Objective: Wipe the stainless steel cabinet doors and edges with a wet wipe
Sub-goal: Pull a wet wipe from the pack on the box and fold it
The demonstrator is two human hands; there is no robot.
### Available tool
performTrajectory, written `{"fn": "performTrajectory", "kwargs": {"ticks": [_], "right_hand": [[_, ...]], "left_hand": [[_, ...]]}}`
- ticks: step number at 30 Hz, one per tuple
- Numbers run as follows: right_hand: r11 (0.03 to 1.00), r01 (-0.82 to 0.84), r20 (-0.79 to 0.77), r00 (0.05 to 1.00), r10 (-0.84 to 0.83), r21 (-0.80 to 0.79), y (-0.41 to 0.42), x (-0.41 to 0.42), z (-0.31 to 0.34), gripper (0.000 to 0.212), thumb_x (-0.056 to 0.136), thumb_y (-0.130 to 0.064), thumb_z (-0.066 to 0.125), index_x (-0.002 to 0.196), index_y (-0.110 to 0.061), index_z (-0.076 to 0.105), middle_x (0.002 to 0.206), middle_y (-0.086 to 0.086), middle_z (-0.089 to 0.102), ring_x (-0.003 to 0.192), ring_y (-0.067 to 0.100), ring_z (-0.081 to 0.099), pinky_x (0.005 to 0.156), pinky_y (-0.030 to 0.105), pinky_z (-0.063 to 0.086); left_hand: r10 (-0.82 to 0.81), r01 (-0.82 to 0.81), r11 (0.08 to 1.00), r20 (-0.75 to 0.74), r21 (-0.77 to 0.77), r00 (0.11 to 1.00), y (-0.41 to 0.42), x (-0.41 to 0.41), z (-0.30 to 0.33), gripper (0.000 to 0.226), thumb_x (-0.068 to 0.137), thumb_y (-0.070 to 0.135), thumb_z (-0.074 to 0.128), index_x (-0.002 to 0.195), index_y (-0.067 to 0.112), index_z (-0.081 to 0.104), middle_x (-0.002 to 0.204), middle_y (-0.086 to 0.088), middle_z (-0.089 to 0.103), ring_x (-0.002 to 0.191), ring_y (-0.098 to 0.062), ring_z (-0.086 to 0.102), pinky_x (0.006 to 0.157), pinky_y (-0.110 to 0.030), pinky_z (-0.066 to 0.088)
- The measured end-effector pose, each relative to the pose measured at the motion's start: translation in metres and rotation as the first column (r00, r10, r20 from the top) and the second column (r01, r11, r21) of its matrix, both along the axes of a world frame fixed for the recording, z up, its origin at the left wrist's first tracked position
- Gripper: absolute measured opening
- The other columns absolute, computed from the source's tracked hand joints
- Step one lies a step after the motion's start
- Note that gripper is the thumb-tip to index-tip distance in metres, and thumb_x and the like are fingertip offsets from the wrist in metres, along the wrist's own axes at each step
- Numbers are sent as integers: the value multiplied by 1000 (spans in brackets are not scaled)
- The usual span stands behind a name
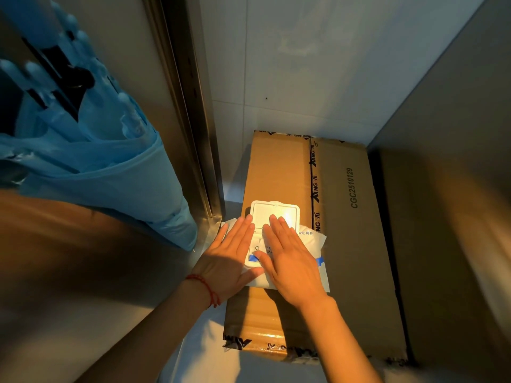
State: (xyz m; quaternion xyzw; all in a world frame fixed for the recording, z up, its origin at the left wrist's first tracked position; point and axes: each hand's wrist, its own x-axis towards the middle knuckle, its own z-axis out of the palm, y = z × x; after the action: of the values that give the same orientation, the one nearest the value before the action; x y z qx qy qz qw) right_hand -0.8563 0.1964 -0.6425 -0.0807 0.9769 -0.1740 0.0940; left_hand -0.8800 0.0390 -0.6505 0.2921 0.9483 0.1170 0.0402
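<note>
Low in the middle of the frame, a pack of wet wipes (284, 244) lies on a cardboard box (345, 244) that sits on the floor. Its white flip lid (275, 215) stands open toward the top of the frame. Both hands lie flat on the pack: the left hand (229, 261) on its left side, the right hand (290, 261) across the middle, the fingers of each straight and close together, curled round nothing.

The step in hand looks like getting a wipe out. To do it well, the left hand should pin the pack down by its edge so it does not slide on the box, while the right thumb and forefinger pinch a single sheet at the opening and draw it out slowly. Then the lid should be pressed closed so the rest stay moist.

The stainless steel cabinet door (154, 87) stands at upper left, a blue plastic bag (110, 167) hanging against it; its edge (193, 120) runs down just right of it.
</note>
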Motion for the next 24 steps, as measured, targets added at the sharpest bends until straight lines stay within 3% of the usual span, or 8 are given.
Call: {"fn": "performTrajectory", "kwargs": {"ticks": [4, 14, 21, 24], "right_hand": [[1000, 4, -23, 1000, -4, -12, -9, 1, 5, 60, 97, -52, 29, 149, -24, 19, 158, -5, 2, 144, 10, -6, 107, 22, -1], [999, 48, -17, 999, -48, -6, -11, 3, 17, 53, 98, -44, 40, 145, -23, 31, 157, -5, 14, 145, 14, 9, 110, 28, 29], [992, -70, -42, 996, 75, 102, -13, 5, 23, 38, 97, -28, 51, 134, -20, 49, 157, 0, 18, 145, 19, 10, 110, 29, 30], [991, -56, -89, 994, 66, 118, -15, 8, 20, 37, 95, -23, 55, 131, -14, 55, 151, 4, 33, 143, 21, 21, 109, 33, 32]], "left_hand": [[-13, 13, 1000, 0, -28, 1000, -1, 1, 3, 88, 92, 63, 9, 125, -6, 53, 130, -22, 53, 117, -35, 53, 88, -55, 48], [-3, 3, 1000, 21, -17, 1000, -1, 2, 4, 83, 94, 59, 10, 126, -5, 52, 131, -22, 52, 119, -35, 52, 88, -56, 48], [5, -5, 1000, 20, -7, 1000, 0, 2, 4, 81, 94, 57, 9, 125, -5, 54, 128, -21, 54, 117, -35, 54, 91, -54, 46], [0, 0, 1000, 24, -1, 1000, -1, 3, 4, 80, 95, 56, 10, 125, -5, 53, 128, -21, 54, 117, -35, 54, 91, -53, 46]]}}
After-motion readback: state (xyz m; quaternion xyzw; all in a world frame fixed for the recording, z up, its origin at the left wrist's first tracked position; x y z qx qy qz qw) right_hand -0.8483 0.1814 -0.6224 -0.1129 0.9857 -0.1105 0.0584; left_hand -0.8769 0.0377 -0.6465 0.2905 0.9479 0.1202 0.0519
